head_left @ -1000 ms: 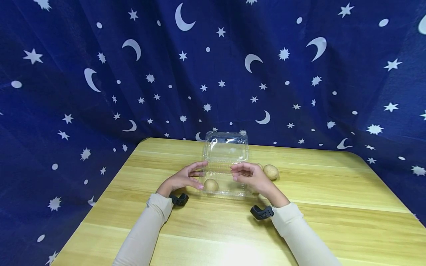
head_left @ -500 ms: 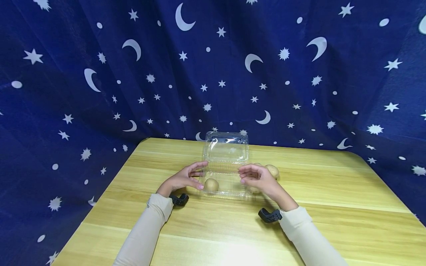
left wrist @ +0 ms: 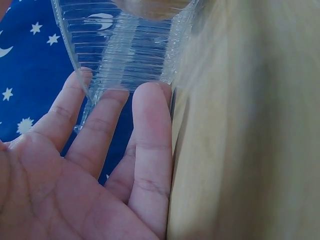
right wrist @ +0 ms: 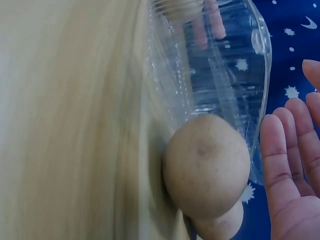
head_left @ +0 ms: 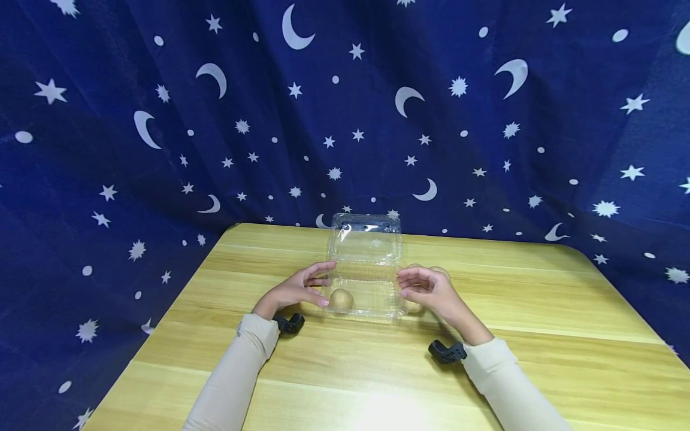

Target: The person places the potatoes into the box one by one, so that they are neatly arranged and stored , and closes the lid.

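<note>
Left hand (head_left: 293,290) at the clear plastic box (head_left: 374,293), fingers spread, tips against its left wall! Right hand (head_left: 433,293) arched just beyond the right wall, fingers loosely bent, pinching nothing. The box sits midway along the far part of the table (head_left: 345,365), lid (head_left: 366,244) up toward the far edge. Count them: one potato (head_left: 341,300) inside, near left corner; parts of three outside potatoes (head_left: 414,307) peek round the right hand. And the right wrist view delivers left fingers seen through the plastic, plus a potato filling the foreground, unobstructed!
</note>
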Demonstrator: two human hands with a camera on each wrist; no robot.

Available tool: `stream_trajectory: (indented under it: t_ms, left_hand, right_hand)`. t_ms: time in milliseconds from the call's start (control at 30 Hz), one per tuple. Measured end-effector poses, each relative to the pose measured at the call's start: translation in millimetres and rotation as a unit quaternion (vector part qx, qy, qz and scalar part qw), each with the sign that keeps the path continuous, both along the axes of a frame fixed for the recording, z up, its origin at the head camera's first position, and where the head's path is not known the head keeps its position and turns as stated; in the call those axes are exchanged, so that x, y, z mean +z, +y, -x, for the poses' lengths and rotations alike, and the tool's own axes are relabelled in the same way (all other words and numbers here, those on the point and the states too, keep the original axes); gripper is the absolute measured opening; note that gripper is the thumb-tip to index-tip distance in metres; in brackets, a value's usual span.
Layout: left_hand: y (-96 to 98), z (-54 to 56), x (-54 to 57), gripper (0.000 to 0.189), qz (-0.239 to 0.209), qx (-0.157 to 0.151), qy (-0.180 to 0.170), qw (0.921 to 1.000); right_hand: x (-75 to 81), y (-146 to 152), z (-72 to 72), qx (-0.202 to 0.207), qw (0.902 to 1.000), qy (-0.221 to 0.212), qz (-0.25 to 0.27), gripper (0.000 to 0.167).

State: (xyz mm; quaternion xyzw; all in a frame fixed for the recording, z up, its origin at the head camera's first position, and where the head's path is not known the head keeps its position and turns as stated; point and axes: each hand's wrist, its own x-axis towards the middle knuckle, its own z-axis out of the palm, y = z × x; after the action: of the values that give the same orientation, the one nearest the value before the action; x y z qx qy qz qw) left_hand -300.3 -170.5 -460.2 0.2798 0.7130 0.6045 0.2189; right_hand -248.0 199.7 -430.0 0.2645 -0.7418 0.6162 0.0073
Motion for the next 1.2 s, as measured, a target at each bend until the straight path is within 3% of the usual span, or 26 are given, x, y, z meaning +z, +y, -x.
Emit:
stream_trajectory:
  t_ms: [500,967,1200]
  left_hand:
    - [-0.9,-1.5,2.4,0.105,-0.003,0.0,-0.006,1.0]
    - [-0.9,0.1,-0.7,0.103,-0.001,-0.008,0.005,1.0]
    - [0.8,-1.9,1.9,0.1,0.0,-0.001,0.0,1.0]
  right_hand:
    - [-7.8,23,-1.5,-0.031,0.9991,0.016,-0.024,0.033]
    - [-14.9,32,0.9,-0.058,0.9981,-0.004,-0.019,0.033]
    - [-12.6,34,-1.7,-0.065,0.9957,-0.023,-0.062,0.036]
